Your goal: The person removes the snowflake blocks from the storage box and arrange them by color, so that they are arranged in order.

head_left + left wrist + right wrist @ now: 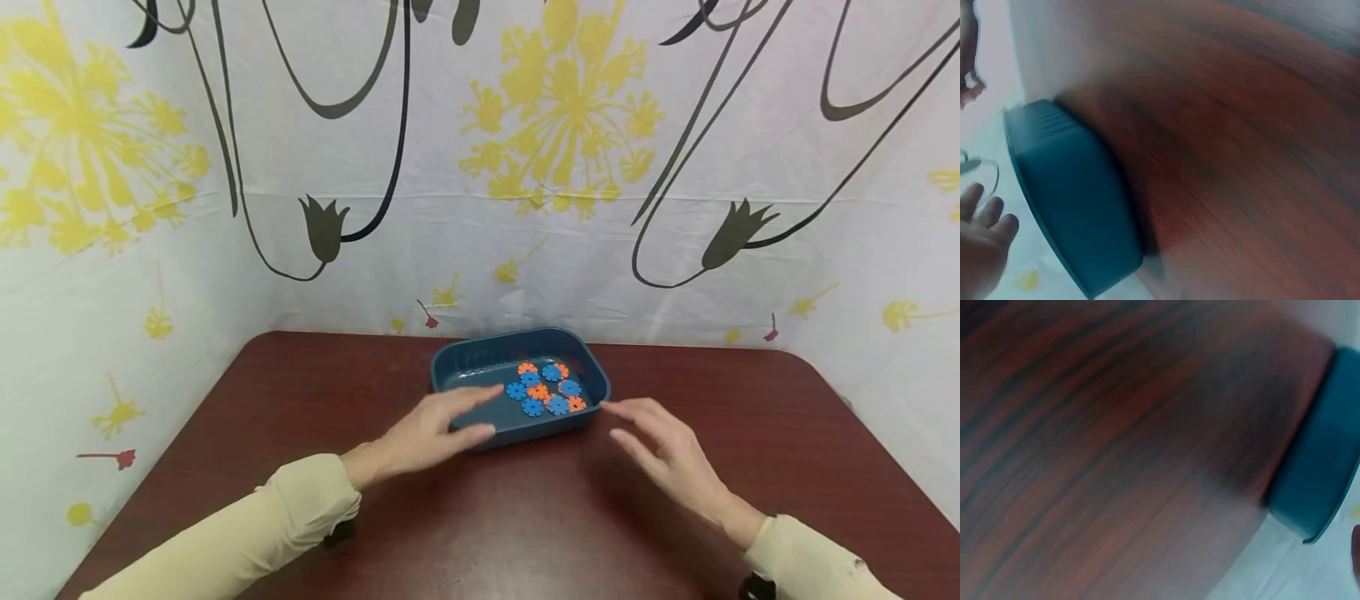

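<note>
A dark blue plastic tray (480, 354) stands toward the back of the table, turned slightly. Inside it, mostly on the right half, lie several flat notched discs, blue ones (557, 405) and orange ones (538, 392). My left hand (431, 427) reaches over the tray's front left part, thumb and fingers apart with nothing between them. By the front right corner is my right hand (671, 454), fingers extended, fingertips right at the rim. In the left wrist view the tray's outer wall (1079, 194) shows beside the left fingers (990, 214). The right wrist view catches the tray wall (1319, 444).
The tray rests on a dark red-brown wooden table (517, 525) with rounded far corners. Behind and at both sides hangs a white cloth (450, 233) printed with yellow, grey and red flowers. Cream sleeves (300, 508) cover both forearms.
</note>
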Demonstrator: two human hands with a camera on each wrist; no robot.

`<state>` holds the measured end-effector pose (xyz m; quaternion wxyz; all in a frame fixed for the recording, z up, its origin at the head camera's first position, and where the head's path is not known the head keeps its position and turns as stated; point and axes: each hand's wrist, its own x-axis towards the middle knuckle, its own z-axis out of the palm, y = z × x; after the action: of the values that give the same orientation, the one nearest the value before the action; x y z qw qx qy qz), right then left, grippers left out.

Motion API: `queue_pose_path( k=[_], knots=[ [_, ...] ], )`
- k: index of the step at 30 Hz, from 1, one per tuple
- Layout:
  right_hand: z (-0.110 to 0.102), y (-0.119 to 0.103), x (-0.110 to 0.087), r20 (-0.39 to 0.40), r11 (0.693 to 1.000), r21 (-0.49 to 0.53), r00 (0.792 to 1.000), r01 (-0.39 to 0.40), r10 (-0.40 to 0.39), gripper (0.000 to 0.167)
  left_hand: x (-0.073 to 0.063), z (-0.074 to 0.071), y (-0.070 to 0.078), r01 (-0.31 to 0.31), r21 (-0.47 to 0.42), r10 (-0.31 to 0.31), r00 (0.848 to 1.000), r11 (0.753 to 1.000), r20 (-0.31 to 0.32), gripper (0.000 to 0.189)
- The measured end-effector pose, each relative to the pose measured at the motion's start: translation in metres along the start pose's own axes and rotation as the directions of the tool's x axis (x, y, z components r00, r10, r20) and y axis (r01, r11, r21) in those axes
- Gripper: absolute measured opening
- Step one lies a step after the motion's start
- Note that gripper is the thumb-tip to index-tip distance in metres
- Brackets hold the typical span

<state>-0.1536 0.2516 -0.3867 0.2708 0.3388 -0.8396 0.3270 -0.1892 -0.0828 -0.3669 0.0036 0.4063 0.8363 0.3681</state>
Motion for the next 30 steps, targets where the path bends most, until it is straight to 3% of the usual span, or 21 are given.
queue_pose_path(
  k=[2, 4, 7, 10, 13, 16, 18, 22, 26, 30],
  knots=[
    [0.000, 0.004, 0.004, -0.054, 0.989, 0.002, 0.988, -0.148, 0.148, 0.038, 0.009, 0.002, -0.003, 0.091, -0.098, -0.101, 0.990, 0.991, -0.100, 0.050],
    [0.001, 0.009, 0.009, -0.078, 0.954, 0.015, 0.951, -0.299, 0.299, 0.031, 0.019, 0.004, -0.008, 0.185, -0.176, -0.214, 0.963, 0.967, -0.163, 0.046],
    [0.003, 0.018, 0.018, -0.064, 0.867, 0.078, 0.866, -0.492, 0.496, 0.030, 0.034, 0.009, -0.015, 0.296, -0.283, -0.359, 0.910, 0.912, -0.206, 0.042],
    [0.007, 0.028, 0.028, 0.001, 0.749, 0.192, 0.764, -0.634, 0.645, 0.038, 0.048, 0.013, -0.022, 0.382, -0.378, -0.478, 0.855, 0.843, -0.201, 0.041],
    [0.011, 0.036, 0.036, 0.085, 0.623, 0.284, 0.666, -0.729, 0.741, 0.044, 0.060, 0.017, -0.026, 0.440, -0.457, -0.561, 0.810, 0.773, -0.170, 0.044],
    [0.016, 0.040, 0.043, 0.151, 0.538, 0.316, 0.601, -0.782, 0.785, 0.047, 0.070, 0.022, -0.028, 0.469, -0.500, -0.607, 0.780, 0.728, -0.153, 0.044],
    [0.019, 0.042, 0.046, 0.178, 0.507, 0.324, 0.578, -0.798, 0.796, 0.048, 0.077, 0.025, -0.029, 0.483, -0.515, -0.629, 0.762, 0.709, -0.151, 0.044],
    [0.027, 0.047, 0.051, 0.192, 0.478, 0.318, 0.550, -0.819, 0.813, 0.049, 0.086, 0.032, -0.032, 0.516, -0.525, -0.671, 0.726, 0.676, -0.151, 0.042],
    [0.033, 0.050, 0.054, 0.170, 0.467, 0.301, 0.529, -0.831, 0.831, 0.047, 0.093, 0.039, -0.035, 0.555, -0.507, -0.700, 0.699, 0.660, -0.147, 0.040],
    [0.038, 0.052, 0.057, 0.146, 0.473, 0.293, 0.528, -0.831, 0.837, 0.045, 0.099, 0.045, -0.037, 0.593, -0.492, -0.727, 0.674, 0.638, -0.130, 0.039]
  ],
)
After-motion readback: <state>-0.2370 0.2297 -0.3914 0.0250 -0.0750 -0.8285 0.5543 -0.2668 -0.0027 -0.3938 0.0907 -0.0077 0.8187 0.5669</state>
